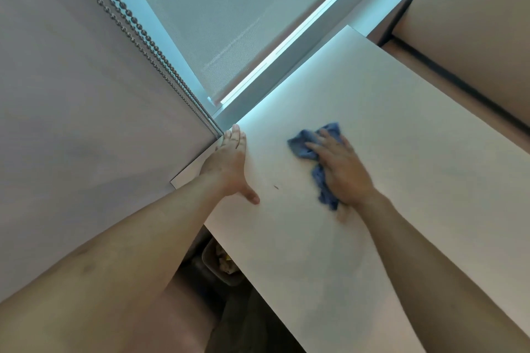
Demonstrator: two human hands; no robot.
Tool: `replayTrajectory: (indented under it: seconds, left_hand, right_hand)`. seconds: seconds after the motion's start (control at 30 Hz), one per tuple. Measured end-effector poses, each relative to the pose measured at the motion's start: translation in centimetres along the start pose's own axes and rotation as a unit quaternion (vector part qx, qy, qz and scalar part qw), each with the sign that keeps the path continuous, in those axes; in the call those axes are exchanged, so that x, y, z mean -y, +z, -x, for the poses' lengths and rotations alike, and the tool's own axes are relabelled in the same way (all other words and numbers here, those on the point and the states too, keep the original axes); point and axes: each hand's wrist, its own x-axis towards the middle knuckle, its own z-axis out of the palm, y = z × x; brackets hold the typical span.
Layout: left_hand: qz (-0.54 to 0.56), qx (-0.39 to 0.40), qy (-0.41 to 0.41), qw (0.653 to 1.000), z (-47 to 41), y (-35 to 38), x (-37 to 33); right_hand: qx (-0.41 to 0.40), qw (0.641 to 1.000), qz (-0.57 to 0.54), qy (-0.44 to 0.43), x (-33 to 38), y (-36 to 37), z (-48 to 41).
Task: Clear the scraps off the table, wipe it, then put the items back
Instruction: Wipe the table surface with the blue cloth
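Observation:
A white table fills the middle and right of the head view. My right hand lies flat on a crumpled blue cloth and presses it against the tabletop with straight fingers. My left hand rests flat along the table's left edge, fingers straight toward the window corner and thumb spread onto the top. One small dark scrap lies on the table between the two hands.
A wall with a hanging bead chain stands on the left. A window with a roller blind runs behind the table. Below the table's left edge sits a bin with scraps in it. Beige panels stand at the far right.

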Motion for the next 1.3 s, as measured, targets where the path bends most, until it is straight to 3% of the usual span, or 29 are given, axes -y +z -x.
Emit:
replayTrajectory:
  seconds: [0.1,0.27,0.4,0.63,0.83,0.97,1.1,1.2,1.3]
  left_hand:
    - [-0.003,0.000,0.004,1.000,0.0,0.1,0.1]
    - [-0.001,-0.003,0.004,1.000,-0.2,0.2,0.2]
    - [0.057,-0.037,0.009,0.998,1.4,1.0,0.9]
    - [0.137,-0.197,-0.009,0.971,8.3,7.6,6.8]
    - [0.124,-0.080,0.025,0.989,9.9,7.6,10.7]
    - [0.082,-0.024,0.034,0.996,9.9,6.7,11.4]
    - [0.017,0.001,0.056,0.998,9.9,5.6,11.3]
    - [0.008,0.016,0.053,0.998,9.8,5.3,11.2]
    - [0.008,0.028,0.049,0.998,9.6,5.3,11.3]
  right_hand:
    - [-0.027,0.996,0.013,0.090,-2.8,-1.9,0.8]
    - [-0.057,0.983,0.035,0.169,0.1,-0.5,-0.7]
    - [-0.018,0.992,0.034,0.120,4.0,1.9,0.2]
    - [-0.011,0.997,0.018,0.078,13.2,7.1,4.2]
    - [0.045,0.995,-0.089,0.023,22.6,12.1,7.5]
    - [0.082,0.983,-0.163,0.008,24.8,11.8,9.9]
    - [0.013,0.959,-0.278,0.047,23.5,7.0,9.7]
    - [-0.060,0.977,-0.163,0.126,20.6,5.5,7.3]
    - [-0.025,0.982,-0.131,0.135,19.9,7.6,6.6]
